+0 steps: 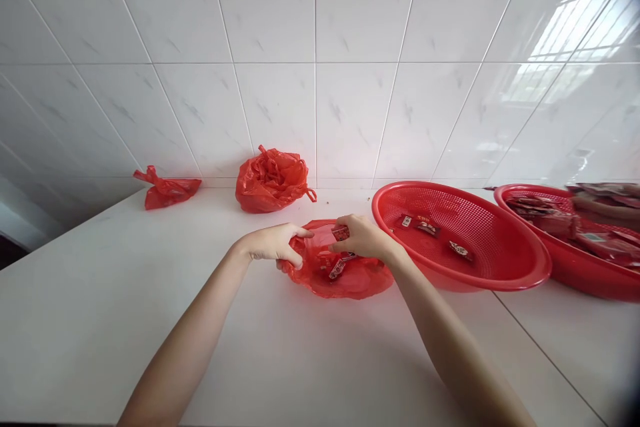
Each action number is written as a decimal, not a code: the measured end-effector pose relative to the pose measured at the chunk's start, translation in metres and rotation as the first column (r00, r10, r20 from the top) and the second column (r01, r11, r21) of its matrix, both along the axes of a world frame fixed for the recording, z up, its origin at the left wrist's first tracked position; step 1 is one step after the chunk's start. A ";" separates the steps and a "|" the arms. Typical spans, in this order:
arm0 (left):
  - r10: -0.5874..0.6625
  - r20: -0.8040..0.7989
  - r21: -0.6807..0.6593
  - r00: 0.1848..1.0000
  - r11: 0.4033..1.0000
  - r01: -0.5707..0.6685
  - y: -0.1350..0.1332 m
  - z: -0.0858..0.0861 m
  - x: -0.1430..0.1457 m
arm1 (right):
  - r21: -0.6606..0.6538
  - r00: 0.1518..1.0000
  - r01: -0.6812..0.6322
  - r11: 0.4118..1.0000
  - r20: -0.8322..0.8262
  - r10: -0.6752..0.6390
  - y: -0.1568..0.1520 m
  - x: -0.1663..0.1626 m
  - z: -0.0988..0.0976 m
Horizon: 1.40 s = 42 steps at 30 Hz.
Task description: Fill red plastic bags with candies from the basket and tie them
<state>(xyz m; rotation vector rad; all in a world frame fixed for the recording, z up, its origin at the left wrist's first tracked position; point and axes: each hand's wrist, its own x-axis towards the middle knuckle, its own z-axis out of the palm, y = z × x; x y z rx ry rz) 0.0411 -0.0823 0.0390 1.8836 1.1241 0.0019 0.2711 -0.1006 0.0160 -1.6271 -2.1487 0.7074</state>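
Observation:
A red plastic bag (357, 282) lies spread with its mouth up on the white counter. Inside it is a small red snack packet (337, 269) with white lettering. My left hand (275, 243) grips the bag's left edge, with the thumb inside and the fingers partly hidden behind the plastic. Over the bag's mouth, my right hand (364, 238) pinches a small snack packet (341, 233) with a reddish-brown face. Just right of that hand a red plastic basket (520, 271) stands tilted, a few small packets (460, 251) at its bottom.
A second red basket (560, 273), full of packets, stands at the far right. By the tiled wall (357, 120) rest a bunched red bag (270, 180) and a smaller knotted red bag (173, 191). All stand on a white counter (280, 360).

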 end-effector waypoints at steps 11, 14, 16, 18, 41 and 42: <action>-0.005 0.067 -0.024 0.998 1.000 0.007 0.000 -0.001 0.002 | -0.126 1.000 -0.007 0.992 -0.018 0.004 -0.005 -0.006 -0.008; 0.001 0.050 -0.018 0.999 1.000 0.000 0.002 -0.003 -0.001 | -0.120 0.999 -0.026 0.992 0.018 0.029 -0.006 -0.003 -0.005; 0.016 0.036 0.020 0.999 1.000 -0.017 0.002 -0.003 -0.002 | -0.122 0.997 -0.053 0.991 0.058 0.060 -0.008 -0.002 -0.001; 0.033 0.024 0.087 0.999 0.996 -0.035 0.000 -0.002 -0.004 | -0.112 0.985 -0.109 0.988 0.118 0.122 -0.010 -0.004 0.004; -0.010 0.049 0.340 0.999 0.940 -0.007 -0.014 0.008 -0.002 | 0.062 0.966 -0.258 0.964 -0.006 0.259 -0.032 0.014 0.042; -0.003 0.058 0.331 0.998 0.943 -0.016 -0.013 0.008 -0.002 | 0.140 0.980 -0.183 0.973 -0.054 0.192 -0.033 0.025 0.051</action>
